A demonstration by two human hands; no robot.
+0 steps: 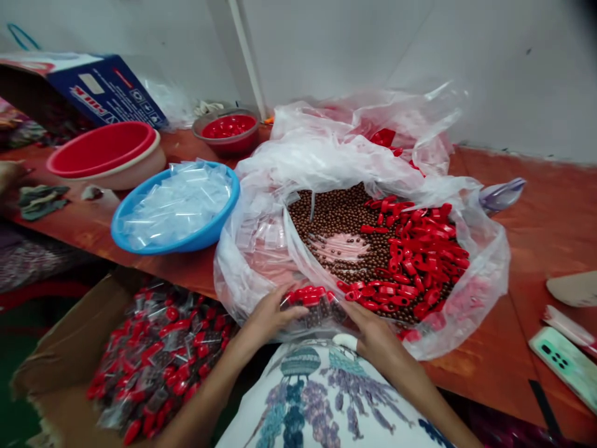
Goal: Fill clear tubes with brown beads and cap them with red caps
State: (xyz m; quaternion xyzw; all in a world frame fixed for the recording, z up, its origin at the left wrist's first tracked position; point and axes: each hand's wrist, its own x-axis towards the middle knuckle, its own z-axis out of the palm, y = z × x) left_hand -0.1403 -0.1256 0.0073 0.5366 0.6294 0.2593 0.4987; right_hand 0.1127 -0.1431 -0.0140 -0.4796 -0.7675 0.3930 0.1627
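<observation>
At the near table edge, a small clear packet [313, 306] of red pieces and brown beads is pinched between the left hand [269, 317] and right hand [373, 333], fingers curled shut on it; beyond lies the bead-filled plastic bag [480, 261]; lettering on the far blue carton [107, 90] cannot be read.

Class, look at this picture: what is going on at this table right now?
A person's left hand and right hand together hold a small clear packet of red pieces and brown beads at the near edge of a big plastic bag. That bag holds a heap of brown beads and red pieces. A blue bowl of empty clear packets sits to the left, and a cardboard box below holds many filled packets.
</observation>
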